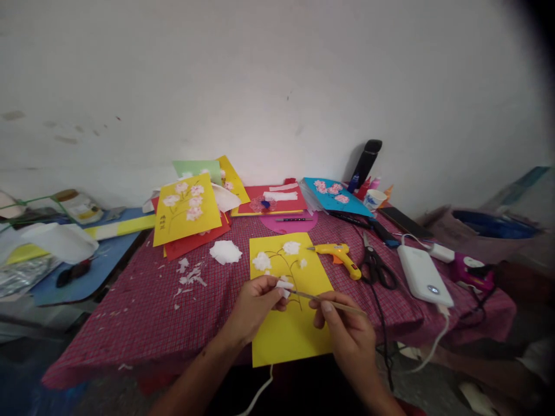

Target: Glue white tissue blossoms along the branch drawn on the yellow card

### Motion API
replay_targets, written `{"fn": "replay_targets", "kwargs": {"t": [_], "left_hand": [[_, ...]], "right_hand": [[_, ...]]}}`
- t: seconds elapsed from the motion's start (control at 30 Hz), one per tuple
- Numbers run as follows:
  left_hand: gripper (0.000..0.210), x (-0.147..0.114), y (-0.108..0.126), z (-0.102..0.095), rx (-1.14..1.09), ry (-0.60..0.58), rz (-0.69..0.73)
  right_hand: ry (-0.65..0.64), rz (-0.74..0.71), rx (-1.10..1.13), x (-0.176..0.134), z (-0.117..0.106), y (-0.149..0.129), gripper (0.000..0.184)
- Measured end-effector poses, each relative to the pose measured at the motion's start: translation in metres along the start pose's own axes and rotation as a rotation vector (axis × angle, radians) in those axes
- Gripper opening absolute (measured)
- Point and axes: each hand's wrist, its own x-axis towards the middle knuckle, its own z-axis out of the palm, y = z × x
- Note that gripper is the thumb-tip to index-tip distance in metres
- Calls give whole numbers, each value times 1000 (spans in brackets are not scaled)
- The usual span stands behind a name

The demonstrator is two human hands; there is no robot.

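Note:
Between the fingertips of my left hand [264, 303] is a small piece of white paper [284, 287]. My right hand [344, 326] grips a thin paintbrush [342, 306], whose tip meets or nearly meets that paper. Both hands are over a yellow sheet [290, 341] with drawn brown branches and white paper blossoms [262, 261] on it. At the sheet's upper right edge lies a yellow glue gun [340, 254], its nozzle pointing left over the sheet. Left of the sheet are a stack of white paper pieces [225, 252] and torn white scraps [191, 274].
Black scissors [376, 266] and a white power bank [425, 276] with cables lie to the right. Finished flower cards, one yellow [186, 211] and one blue [336, 195], stand at the back. A paper cup [374, 199] sits near small paint bottles. A blue table [95, 266] adjoins on the left.

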Motion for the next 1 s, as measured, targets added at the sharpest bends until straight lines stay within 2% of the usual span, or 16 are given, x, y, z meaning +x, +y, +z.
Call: {"fn": "replay_targets", "kwargs": {"t": [0.23, 0.4, 0.5, 0.63, 0.83, 1.0], "left_hand": [[16, -2, 3, 2, 10, -9, -15], [26, -6, 4, 0, -111, -45, -105], [31, -10, 4, -3, -198, -66, -170], [32, -12, 2, -5, -234, -109, -178], [30, -14, 1, -4, -189, -107, -175], [27, -12, -1, -3, -57, -95, -109]], "right_hand": [[-2, 12, 15, 0, 1, 4, 15], [44, 16, 8, 0, -2, 8, 14], [65, 43, 68, 2, -5, 14, 14], [115, 105, 175, 5, -4, 21, 17], [119, 166, 241, 5, -3, 20, 16], [117, 124, 201, 1, -5, 21, 17]]}}
